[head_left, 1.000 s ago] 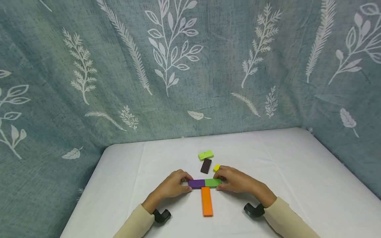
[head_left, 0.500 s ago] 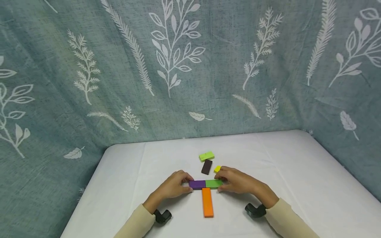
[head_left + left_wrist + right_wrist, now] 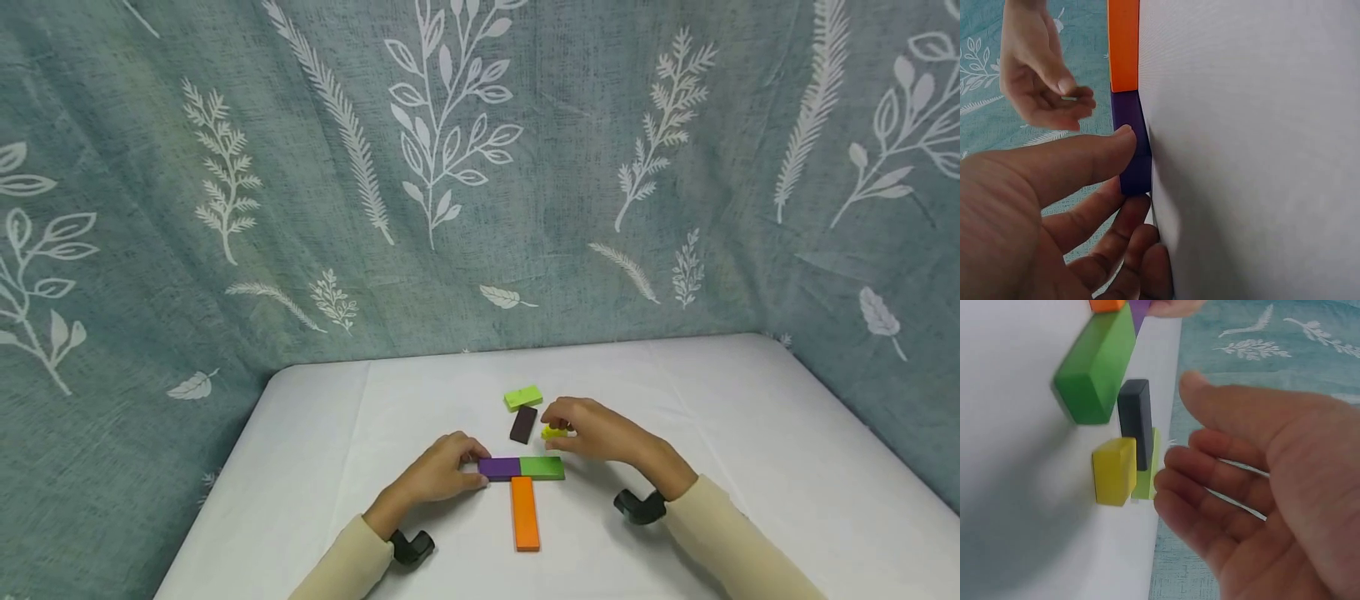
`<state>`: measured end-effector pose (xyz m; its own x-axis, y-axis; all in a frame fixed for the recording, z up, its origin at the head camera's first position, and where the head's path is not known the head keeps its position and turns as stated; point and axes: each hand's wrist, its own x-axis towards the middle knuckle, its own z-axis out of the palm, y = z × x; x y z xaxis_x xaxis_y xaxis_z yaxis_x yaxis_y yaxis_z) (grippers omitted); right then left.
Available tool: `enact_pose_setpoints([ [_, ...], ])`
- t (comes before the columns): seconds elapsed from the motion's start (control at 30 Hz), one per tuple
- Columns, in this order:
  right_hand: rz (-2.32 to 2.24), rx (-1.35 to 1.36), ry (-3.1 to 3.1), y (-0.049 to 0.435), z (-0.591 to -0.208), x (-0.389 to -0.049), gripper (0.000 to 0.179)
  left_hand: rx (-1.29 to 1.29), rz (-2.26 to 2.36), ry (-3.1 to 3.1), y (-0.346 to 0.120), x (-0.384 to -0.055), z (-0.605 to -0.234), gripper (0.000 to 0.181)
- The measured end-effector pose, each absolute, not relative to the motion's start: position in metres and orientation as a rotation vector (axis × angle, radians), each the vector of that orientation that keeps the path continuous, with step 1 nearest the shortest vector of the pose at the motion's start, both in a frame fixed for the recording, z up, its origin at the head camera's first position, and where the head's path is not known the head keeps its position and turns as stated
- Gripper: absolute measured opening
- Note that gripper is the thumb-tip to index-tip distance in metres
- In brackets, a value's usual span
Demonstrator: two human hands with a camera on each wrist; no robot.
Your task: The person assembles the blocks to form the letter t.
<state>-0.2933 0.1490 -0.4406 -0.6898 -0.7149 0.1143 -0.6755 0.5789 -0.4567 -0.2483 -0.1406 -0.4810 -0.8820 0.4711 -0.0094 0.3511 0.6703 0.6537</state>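
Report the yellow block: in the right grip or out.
Out: the right wrist view shows a gap between the yellow block and the right grip.

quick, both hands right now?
Left hand: closed, pinching the end of the purple block.
Right hand: open, holding nothing, near the yellow block.

The table (image 3: 420, 392) is covered in white. Toward its far edge, a lime block (image 3: 522, 397), a dark-brown block (image 3: 523, 425) and a yellow block (image 3: 1109, 472) are seen; farther from it, a purple block (image 3: 501, 468), a green block (image 3: 542, 467) and an orange block (image 3: 525, 514). The teal curtain (image 3: 555, 275) is patterned with white leaves.
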Motion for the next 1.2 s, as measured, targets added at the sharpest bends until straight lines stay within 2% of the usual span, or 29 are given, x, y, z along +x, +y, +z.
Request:
enact_pose_setpoints([
  [0.33, -0.647, -1.108, 2.788, 0.132, -0.442, -0.329, 0.021, 0.680, 0.992, 2.715, -0.141, -0.249, -0.483, 0.028],
  [0.6, -0.589, -0.950, 2.755, 0.110, -0.451, -0.344, 0.020, 0.682, 0.992, 2.729, -0.142, -0.248, -0.482, 0.028],
  [0.8, -0.522, -0.825, 2.734, 0.102, -0.453, -0.347, 0.025, 0.676, 0.995, 2.727, -0.142, -0.250, -0.484, 0.027],
  [1.03, -0.526, -0.820, 2.689, 0.099, -0.451, -0.348, 0.043, 0.679, 0.989, 2.735, -0.141, -0.250, -0.484, 0.027],
  [1.2, -0.545, -0.826, 2.669, 0.098, -0.451, -0.349, 0.039, 0.675, 0.986, 2.736, -0.141, -0.251, -0.485, 0.027],
])
